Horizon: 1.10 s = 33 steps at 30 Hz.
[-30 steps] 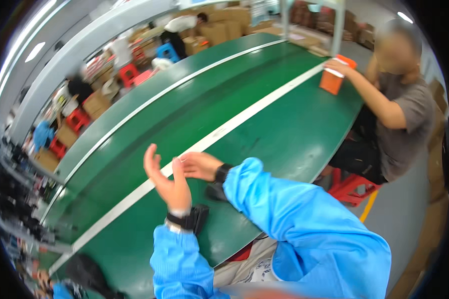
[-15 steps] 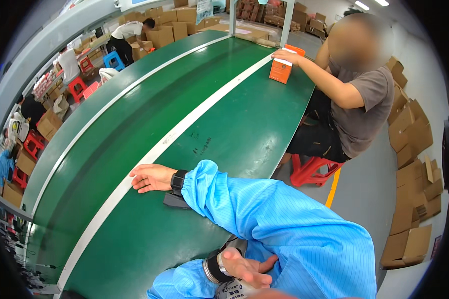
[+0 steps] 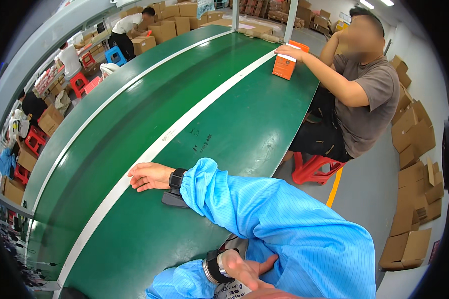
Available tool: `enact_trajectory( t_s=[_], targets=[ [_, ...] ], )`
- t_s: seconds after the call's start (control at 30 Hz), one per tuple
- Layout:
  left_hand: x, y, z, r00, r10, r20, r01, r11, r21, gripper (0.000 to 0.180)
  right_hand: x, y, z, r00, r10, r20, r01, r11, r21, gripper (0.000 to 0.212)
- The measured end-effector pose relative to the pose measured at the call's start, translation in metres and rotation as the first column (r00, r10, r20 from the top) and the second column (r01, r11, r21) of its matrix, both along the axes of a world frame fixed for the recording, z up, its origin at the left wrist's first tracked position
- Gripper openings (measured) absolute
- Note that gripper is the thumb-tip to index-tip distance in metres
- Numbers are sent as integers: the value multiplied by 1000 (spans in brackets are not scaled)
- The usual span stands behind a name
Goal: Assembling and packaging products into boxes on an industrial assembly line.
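Note:
My right hand (image 3: 149, 177) lies on the edge of the long green table, its side resting by the white strip (image 3: 115, 197). Its fingers are loosely bent and apart, with nothing between them. A black band with a dark box-shaped device (image 3: 175, 199) sits at that wrist, below a blue striped sleeve (image 3: 279, 209). Low in the view, my left hand (image 3: 244, 266) is turned palm up near my body, fingers apart and holding nothing. Its wrist carries a black and silver band (image 3: 213, 266). The lower part of this hand is partly cut off or blurred.
Across the green table (image 3: 234, 119) a seated person (image 3: 364, 94) rests one hand on an orange and white box (image 3: 284, 66). A red stool (image 3: 314, 169) is under that person. Cardboard boxes (image 3: 411, 199) line the right wall. Several people work at the far left.
The view has shifted slightly. The seated person's head has come up a little, their other hand raised near it. My two hands stay almost in place.

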State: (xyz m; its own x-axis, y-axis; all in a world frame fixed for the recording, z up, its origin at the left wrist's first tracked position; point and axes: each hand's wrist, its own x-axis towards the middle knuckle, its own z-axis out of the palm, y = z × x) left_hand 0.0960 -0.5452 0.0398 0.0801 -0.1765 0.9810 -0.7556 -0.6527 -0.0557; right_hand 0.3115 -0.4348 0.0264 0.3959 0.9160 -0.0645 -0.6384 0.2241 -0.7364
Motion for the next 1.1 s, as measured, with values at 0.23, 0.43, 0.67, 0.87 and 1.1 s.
enact_trajectory(
  t_s=[0.23,0.43,0.67,0.87,1.1],
  targets=[
    [-2,4,14,980,-1,-197,0,1000,-3,81,-2,7,-3,999,29,-15,-29,1000,4,19],
    [2,-8,-3,999,8,34,-8,1000,0,61,5,-2,-4,1000,-12,-4,12,1000,8,21],
    [8,3,21,995,-93,-30,95,993,72,54,2,2,-1,1000,5,5,-5,1000,-19,22],
    [28,32,47,824,-95,-558,-21,980,-198,51,2,7,-5,999,40,19,-40,999,-28,22],
    [105,191,-23,602,259,-755,-734,551,-397,50,1,4,-3,1000,16,19,-16,1000,-4,22]
  ],
)
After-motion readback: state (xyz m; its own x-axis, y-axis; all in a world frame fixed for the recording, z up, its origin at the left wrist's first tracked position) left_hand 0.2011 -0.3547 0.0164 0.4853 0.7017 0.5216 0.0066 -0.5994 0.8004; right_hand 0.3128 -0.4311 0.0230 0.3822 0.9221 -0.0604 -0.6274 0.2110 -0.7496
